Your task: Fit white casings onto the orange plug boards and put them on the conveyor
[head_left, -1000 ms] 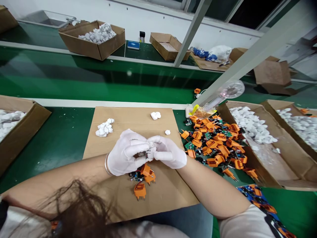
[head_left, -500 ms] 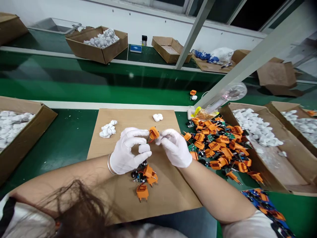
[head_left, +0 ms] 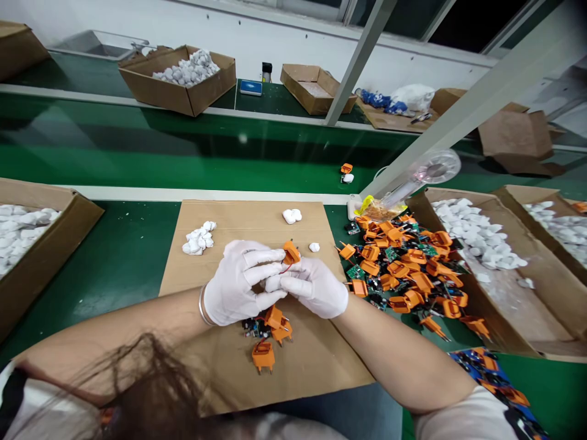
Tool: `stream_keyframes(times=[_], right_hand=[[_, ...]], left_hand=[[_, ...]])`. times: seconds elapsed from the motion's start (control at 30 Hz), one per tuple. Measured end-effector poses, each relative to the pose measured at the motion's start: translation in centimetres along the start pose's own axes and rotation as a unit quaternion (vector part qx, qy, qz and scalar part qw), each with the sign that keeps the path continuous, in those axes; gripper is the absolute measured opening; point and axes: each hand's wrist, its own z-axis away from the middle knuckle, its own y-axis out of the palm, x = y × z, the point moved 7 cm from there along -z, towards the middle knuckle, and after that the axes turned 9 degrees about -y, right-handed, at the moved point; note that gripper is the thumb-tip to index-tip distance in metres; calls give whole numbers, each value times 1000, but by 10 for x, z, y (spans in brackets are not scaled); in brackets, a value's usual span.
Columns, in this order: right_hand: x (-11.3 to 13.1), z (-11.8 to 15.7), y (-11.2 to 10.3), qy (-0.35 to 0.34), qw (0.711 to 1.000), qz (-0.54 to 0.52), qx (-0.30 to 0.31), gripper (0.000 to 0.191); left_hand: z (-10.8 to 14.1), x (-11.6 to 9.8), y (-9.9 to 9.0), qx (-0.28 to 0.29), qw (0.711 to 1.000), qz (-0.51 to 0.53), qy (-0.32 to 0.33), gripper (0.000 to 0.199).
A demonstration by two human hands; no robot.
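Observation:
Both hands wear white gloves and meet above the cardboard sheet (head_left: 330, 373). My left hand (head_left: 245, 284) is closed on an orange two-pin plug housing (head_left: 291, 253) with a red wire, which stands up above the fingers. My right hand (head_left: 318, 290) is closed too, its fingertips pressed against the white putty lump at the plug's wired part; the gloves mostly hide that lump. Below the hands lie a few orange plugs (head_left: 263, 354) with small circuit boards. White putty (head_left: 199, 238) lies at the sheet's left, a lump (head_left: 292, 216) farther back, a smaller bit (head_left: 314, 247) near my right hand.
A heap of orange plugs with circuit boards (head_left: 403, 263) lies right of the sheet. Boxes of white lumps stand at the left (head_left: 77, 214) and right (head_left: 545, 293). A slanted post (head_left: 426, 128) rises at the right, beside a clear round fan-like object (head_left: 435, 168).
My right hand has moved left and down against the part in my left hand, leaving a small white bit on the cardboard. The orange plug has shifted slightly right and down.

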Motion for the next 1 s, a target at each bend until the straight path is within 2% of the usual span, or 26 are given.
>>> stream_keyframes(times=[0.23,0.33,0.4,0.5,0.63,0.8,1.0], right_hand=[[-11,4,-4,53,999,0,-11,43],[-11,3,-4,48,999,-14,-16,42],[-9,3,0,37,999,-36,1,40],[-3,2,7,22,998,-42,28,33],[1,2,8,46,999,10,-3,21],[7,0,12,50,998,44,-6,19],[8,-2,14,24,998,55,-16,24]], left_hand=[[1,-5,-2,-8,1000,-10,24,15],[2,-4,-1,-8,1000,-5,22,14],[3,-2,0,-4,1000,-4,22,11],[7,-1,6,21,999,-29,33,8],[14,-3,16,69,995,-43,51,7],[17,-3,20,75,996,-29,36,3],[11,-4,14,51,998,-18,19,17]])
